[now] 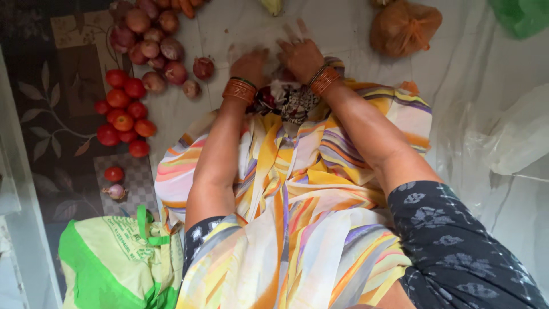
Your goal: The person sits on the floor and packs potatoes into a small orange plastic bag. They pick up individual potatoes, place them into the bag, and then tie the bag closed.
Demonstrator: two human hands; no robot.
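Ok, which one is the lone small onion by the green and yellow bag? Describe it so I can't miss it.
Start at the green and yellow bag at lower left. Just above it lies a checked grey mat holding two things. The onion is the pale purple bulb with a papery tip, below a single red tomato that is smooth and bright.

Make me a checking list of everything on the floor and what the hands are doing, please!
surface: pale marble floor, patterned mat at left.
job's things: clear plastic bag under both hands; onions piled close by.
clutter: tomatoes, green and yellow sack, orange bag, loose plastic sheet.
hands: left hand and right hand press on the clear plastic bag; grip cannot be told.
cables: nothing seen.
surroundings: striped cloth across the lap.
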